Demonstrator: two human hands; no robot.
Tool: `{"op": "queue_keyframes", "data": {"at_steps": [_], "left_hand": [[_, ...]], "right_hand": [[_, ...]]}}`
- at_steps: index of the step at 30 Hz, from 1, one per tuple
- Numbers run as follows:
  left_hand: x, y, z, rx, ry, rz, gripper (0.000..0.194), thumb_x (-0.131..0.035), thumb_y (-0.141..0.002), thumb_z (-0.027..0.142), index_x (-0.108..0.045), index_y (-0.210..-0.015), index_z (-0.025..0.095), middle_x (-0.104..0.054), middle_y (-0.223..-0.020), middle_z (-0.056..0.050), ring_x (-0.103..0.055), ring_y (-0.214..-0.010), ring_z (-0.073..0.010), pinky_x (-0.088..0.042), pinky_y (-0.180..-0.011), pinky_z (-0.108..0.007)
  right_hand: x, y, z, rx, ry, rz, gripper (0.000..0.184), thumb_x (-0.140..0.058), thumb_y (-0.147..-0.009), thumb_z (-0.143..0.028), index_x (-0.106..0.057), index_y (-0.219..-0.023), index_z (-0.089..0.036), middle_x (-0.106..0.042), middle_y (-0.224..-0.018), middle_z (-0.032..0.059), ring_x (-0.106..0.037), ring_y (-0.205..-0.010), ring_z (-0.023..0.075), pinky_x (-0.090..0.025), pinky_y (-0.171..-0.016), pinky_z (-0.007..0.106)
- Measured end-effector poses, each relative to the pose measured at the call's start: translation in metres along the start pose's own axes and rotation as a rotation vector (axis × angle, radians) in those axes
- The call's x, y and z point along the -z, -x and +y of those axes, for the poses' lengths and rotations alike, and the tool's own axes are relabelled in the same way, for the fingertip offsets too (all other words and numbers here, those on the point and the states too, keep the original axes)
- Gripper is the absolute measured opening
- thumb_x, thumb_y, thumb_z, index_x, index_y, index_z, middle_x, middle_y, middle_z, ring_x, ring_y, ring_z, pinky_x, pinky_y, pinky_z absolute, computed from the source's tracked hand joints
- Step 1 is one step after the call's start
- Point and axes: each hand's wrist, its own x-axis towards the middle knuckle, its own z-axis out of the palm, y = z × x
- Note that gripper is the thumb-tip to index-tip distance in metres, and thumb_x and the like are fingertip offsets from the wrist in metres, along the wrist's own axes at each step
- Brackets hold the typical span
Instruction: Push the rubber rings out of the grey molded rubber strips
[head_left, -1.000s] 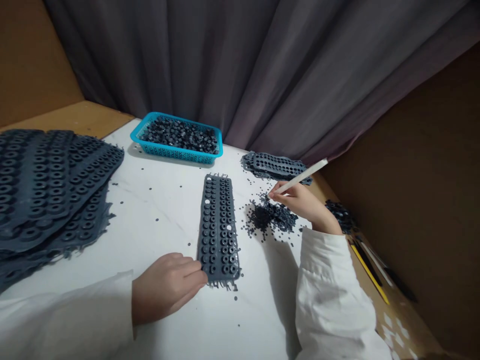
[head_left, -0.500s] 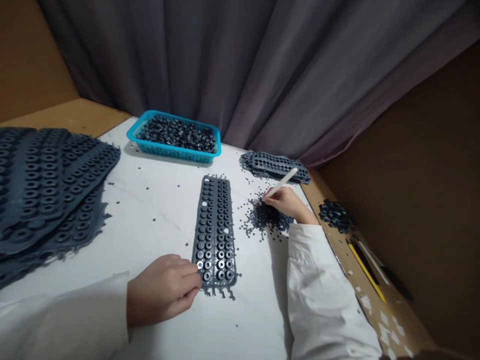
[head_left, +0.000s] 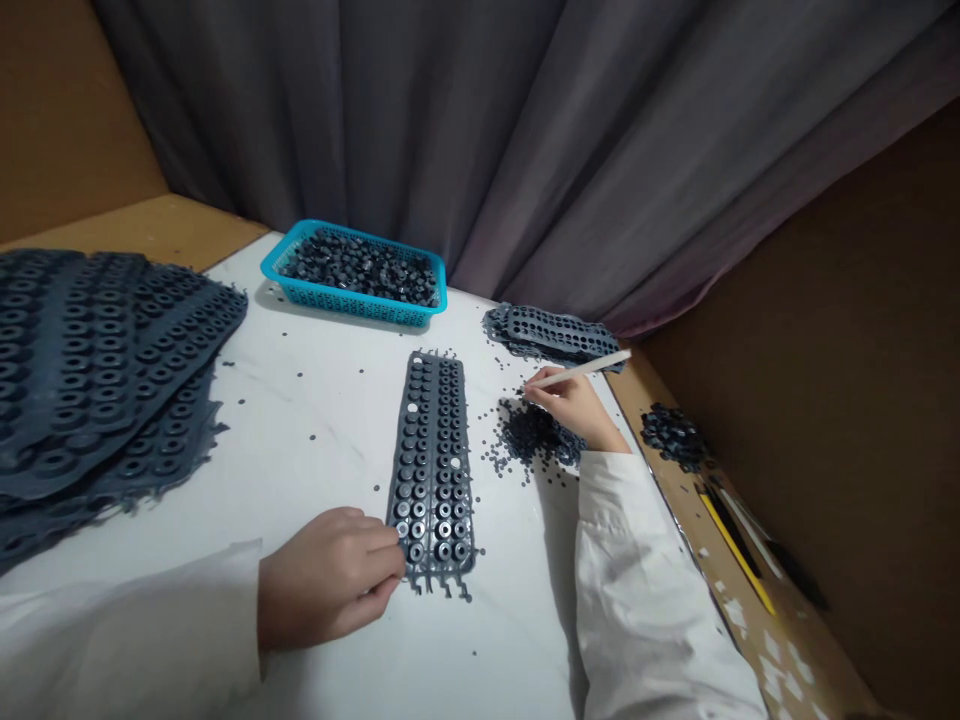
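A dark grey rubber sheet with rows of round, ring-shaped bumps lies lengthwise before me, white showing through a few holes. My left hand pinches its near left edge, fingers closed. Above a pile of tiny dark discs, to the right of the sheet, my right hand grips a thin white stick. The stick slants up to the right; its lower tip is hidden by my fingers.
A blue basket full of small dark pieces stands at the back. Larger bumpy sheets are stacked on the left. Perforated strips lie behind my right hand. At the right edge are a dark heap and a yellow tool.
The white stick has tipped lower, its upper end swinging to the right, as my right hand turned over the pile. My left hand stays at the sheet's edge.
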Motion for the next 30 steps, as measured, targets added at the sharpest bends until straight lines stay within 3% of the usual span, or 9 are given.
{"op": "queue_keyframes", "data": {"at_steps": [3, 5, 7, 10, 15, 30], "left_hand": [[0.000, 0.000, 0.001, 0.000, 0.004, 0.007, 0.020, -0.040, -0.083, 0.010, -0.054, -0.074, 0.020, -0.055, -0.066, 0.001, -0.050, -0.059, -0.0156, -0.033, -0.057, -0.030], [0.001, 0.000, 0.001, -0.003, 0.004, 0.016, 0.019, -0.041, -0.083, 0.010, -0.053, -0.073, 0.020, -0.054, -0.065, 0.001, -0.050, -0.058, -0.0154, -0.033, -0.057, -0.030], [0.001, -0.001, 0.001, -0.011, -0.002, 0.029, 0.019, -0.041, -0.082, 0.010, -0.053, -0.072, 0.020, -0.054, -0.064, 0.001, -0.049, -0.057, -0.0154, -0.033, -0.056, -0.030], [0.001, -0.002, 0.002, -0.026, -0.020, 0.043, 0.019, -0.041, -0.082, 0.010, -0.053, -0.071, 0.020, -0.054, -0.063, 0.001, -0.048, -0.056, -0.0152, -0.033, -0.056, -0.030], [0.001, -0.002, 0.003, -0.089, -0.054, 0.044, 0.019, -0.041, -0.081, 0.008, -0.048, -0.067, 0.020, -0.051, -0.061, 0.001, -0.047, -0.056, -0.0144, -0.032, -0.055, -0.030], [0.000, -0.001, 0.003, -0.100, -0.048, -0.012, 0.017, -0.043, -0.078, 0.008, -0.046, -0.067, 0.020, -0.051, -0.061, 0.001, -0.047, -0.057, -0.0146, -0.035, -0.055, -0.030]], "right_hand": [[-0.030, 0.005, -0.028, 0.130, -0.121, 0.027, 0.018, -0.062, -0.080, -0.034, -0.064, -0.077, -0.017, -0.068, -0.077, 0.0036, -0.062, -0.073, 0.0168, -0.048, -0.069, 0.029], [-0.056, 0.009, -0.042, 0.257, -0.190, -0.055, 0.016, -0.061, -0.083, -0.034, -0.065, -0.080, -0.018, -0.069, -0.078, 0.0037, -0.063, -0.074, 0.0165, -0.049, -0.070, 0.030], [-0.080, 0.014, -0.048, 0.407, -0.218, -0.110, 0.017, -0.061, -0.085, -0.034, -0.065, -0.081, -0.019, -0.069, -0.082, 0.0057, -0.064, -0.078, 0.0177, -0.050, -0.074, 0.032], [-0.102, 0.017, -0.045, 0.524, -0.210, -0.078, 0.017, -0.059, -0.087, -0.036, -0.064, -0.082, -0.020, -0.070, -0.086, 0.0079, -0.064, -0.085, 0.0200, -0.051, -0.078, 0.035], [-0.105, 0.013, -0.037, 0.511, -0.213, 0.040, 0.015, -0.058, -0.089, -0.035, -0.065, -0.084, -0.022, -0.070, -0.087, 0.0077, -0.064, -0.086, 0.0209, -0.050, -0.081, 0.037], [-0.105, 0.009, -0.036, 0.505, -0.156, -0.094, 0.009, -0.058, -0.089, -0.028, -0.064, -0.089, -0.021, -0.069, -0.107, 0.0103, -0.062, -0.103, 0.0218, -0.051, -0.086, 0.038]]}}
